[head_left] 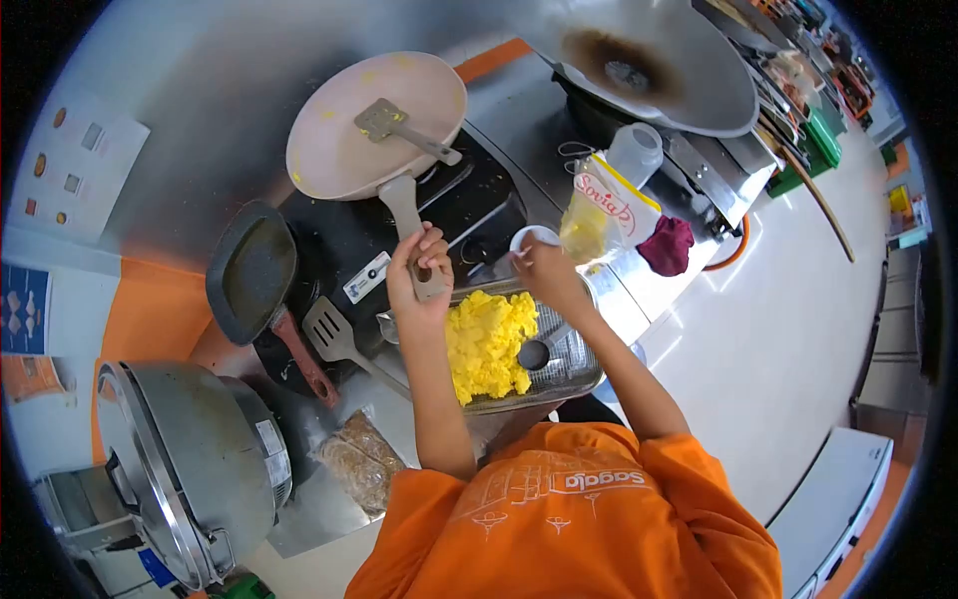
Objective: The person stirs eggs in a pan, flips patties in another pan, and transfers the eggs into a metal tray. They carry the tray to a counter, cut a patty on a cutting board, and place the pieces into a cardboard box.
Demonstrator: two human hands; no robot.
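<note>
My left hand (423, 270) is closed around the handle of a frying pan (329, 125) with a pale pink inside, tilted over the stove. A grey spatula (384, 118) lies in the pan, with yellow bits on it. My right hand (547, 268) has its fingers drawn together at the near rim of a small white bowl (535, 236); its fingertips are partly hidden and blurred. Below the hands, a metal tray (574, 374) holds scrambled eggs (489, 344) and a dark round scoop (534, 354). Next to the bowl stands an open plastic bag (599, 215) with yellow contents.
A dark square pan (254, 260) and a slotted turner (329, 329) are on the left. A large wok (659, 70) sits at the back right. Nearby are a clear bottle (635, 152), a maroon cloth (667, 246), a bag of brown food (361, 461) and a big pot (190, 449).
</note>
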